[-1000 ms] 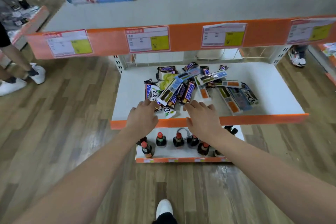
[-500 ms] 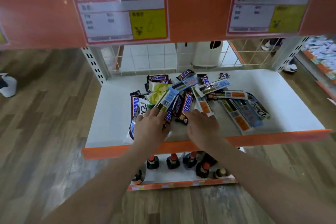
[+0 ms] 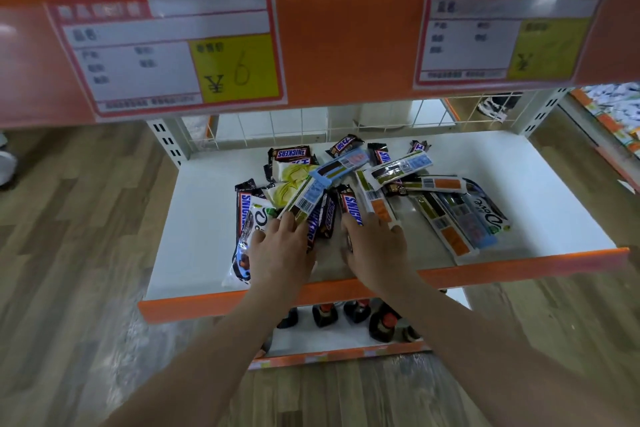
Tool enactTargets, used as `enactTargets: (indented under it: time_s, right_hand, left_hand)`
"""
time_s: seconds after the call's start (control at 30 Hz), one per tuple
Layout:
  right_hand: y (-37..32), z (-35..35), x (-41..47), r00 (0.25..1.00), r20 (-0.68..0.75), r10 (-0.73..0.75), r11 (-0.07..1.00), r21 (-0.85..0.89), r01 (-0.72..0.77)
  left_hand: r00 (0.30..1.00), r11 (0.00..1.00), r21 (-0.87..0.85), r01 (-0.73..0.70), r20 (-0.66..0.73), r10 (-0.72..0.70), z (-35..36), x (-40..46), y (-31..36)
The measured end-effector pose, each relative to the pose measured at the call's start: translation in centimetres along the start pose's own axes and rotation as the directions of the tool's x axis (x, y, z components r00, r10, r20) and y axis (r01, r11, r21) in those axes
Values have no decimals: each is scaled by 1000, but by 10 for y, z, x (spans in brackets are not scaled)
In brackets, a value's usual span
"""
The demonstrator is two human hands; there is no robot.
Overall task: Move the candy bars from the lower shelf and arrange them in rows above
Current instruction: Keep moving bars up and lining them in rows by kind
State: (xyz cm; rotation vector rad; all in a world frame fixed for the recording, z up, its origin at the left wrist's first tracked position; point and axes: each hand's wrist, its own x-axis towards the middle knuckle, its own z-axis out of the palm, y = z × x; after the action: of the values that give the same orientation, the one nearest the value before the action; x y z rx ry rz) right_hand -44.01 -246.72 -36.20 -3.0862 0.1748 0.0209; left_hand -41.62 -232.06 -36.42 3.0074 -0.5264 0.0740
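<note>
While both our hands are down in the heap of candy bars (image 3: 349, 191) on the lower shelf (image 3: 201, 218), we judge that we are at the gathering step: nothing has been lifted clear, and the upper shelf (image 3: 346, 42), with its price tags (image 3: 166, 52) on the orange lip, waits above.

Our left hand (image 3: 280, 246) lies palm down on the near left of the heap, fingers loosely spread, the tips resting on a long pale bar with a barcode (image 3: 304, 198) and covering part of a white chocolate pack (image 3: 249, 239). Our right hand (image 3: 377, 246) lies just beside it, fingers spread over a Snickers bar (image 3: 351, 208) and touching an orange-ended bar (image 3: 377, 204). Neither hand seems to have closed around anything, though the thumbs are hidden under the palms, so a pinch underneath cannot be ruled out.

Next we think each hand must curl round a bar or a small bundle, draw it out from under the overlapping wrappers, and raise it past the orange lip. The bars lie crossed at all angles, so picking like with like would make the rows above easier. Below, dark bottles (image 3: 356, 315) stand on the bottom shelf, well out of the way.
</note>
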Motion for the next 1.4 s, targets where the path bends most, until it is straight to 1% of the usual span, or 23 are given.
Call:
enactTargets:
  time_s: [0.07,0.1,0.17,0.23,0.33,0.47,0.6,0.67,0.7,0.8,0.87,0.93,0.97,1.0,1.03,1.07,1.1,1.13,1.17,1.2,1.23,1.33,1.4]
  right_hand:
    - [8,0,-2,999,51,-11,997,71,7]
    - [12,-2,-1,999,46,5,994,107,-10]
    - [17,-5,0,996,50,77,970,229,-87]
    - [22,-7,0,985,114,132,943,291,-160]
    - [34,-8,-2,979,148,137,965,205,-166]
    - [44,-5,-7,986,102,130,980,137,-143]
    - [43,-4,-11,987,88,134,976,160,-146]
    - [41,-3,-14,988,100,115,979,159,-129]
    - [39,-3,-16,989,107,102,981,151,-117]
    - [35,-3,-18,987,121,102,989,91,-113]
    - [32,-3,-18,985,117,127,988,75,-136]
    - [29,-3,-18,984,115,137,987,71,-145]
    - [28,-3,-19,984,113,135,987,71,-143]
    - [28,-3,-19,985,110,132,987,72,-141]
    - [28,-3,-20,986,103,130,988,73,-138]
    - [28,-3,-20,987,96,130,988,72,-137]
    - [29,-3,-21,987,91,131,988,69,-138]
    - [29,-2,-21,986,92,136,988,65,-142]
    - [30,-2,-22,986,92,142,987,62,-148]
    - [30,-2,-22,985,92,146,987,59,-152]
    - [30,-2,-23,985,91,148,987,53,-153]
    - [31,-1,-25,986,82,143,989,36,-146]
    - [32,-1,-24,988,85,132,990,39,-136]
  left_hand:
    - [1000,1000,21,-3,-17,3,-2,0,2]
    - [999,998,52,-38,-36,40,0,0,2]
    - [989,986,122,-116,-78,126,4,0,0]
    - [977,970,171,-171,-96,189,3,-1,-1]
    - [968,958,194,-213,-92,234,-3,-4,0]
    - [969,961,165,-221,-76,236,-7,-1,2]
    - [969,963,146,-224,-73,237,-4,-7,6]
    - [973,972,106,-210,-73,218,1,-11,9]
    - [978,980,52,-190,-71,194,5,-12,10]
    - [995,983,-158,-88,-53,80,4,-14,12]
    - [1000,957,-291,4,8,-1,1,-15,13]
    - [996,866,-493,89,29,-86,0,-17,15]
    - [986,768,-622,152,41,-162,0,-18,17]
    - [964,635,-738,228,81,-252,0,-19,19]
    - [931,475,-829,295,138,-337,2,-19,20]
    - [889,329,-873,359,212,-406,3,-20,21]
    - [848,217,-889,404,275,-453,5,-21,20]
    - [812,143,-886,442,327,-483,5,-22,18]
    - [790,104,-878,467,361,-495,7,-23,16]
    - [782,112,-865,490,379,-495,7,-24,15]
    - [786,156,-850,503,375,-492,6,-24,14]
    - [804,348,-780,520,308,-509,2,-21,18]
    - [837,523,-684,509,250,-487,0,-20,21]
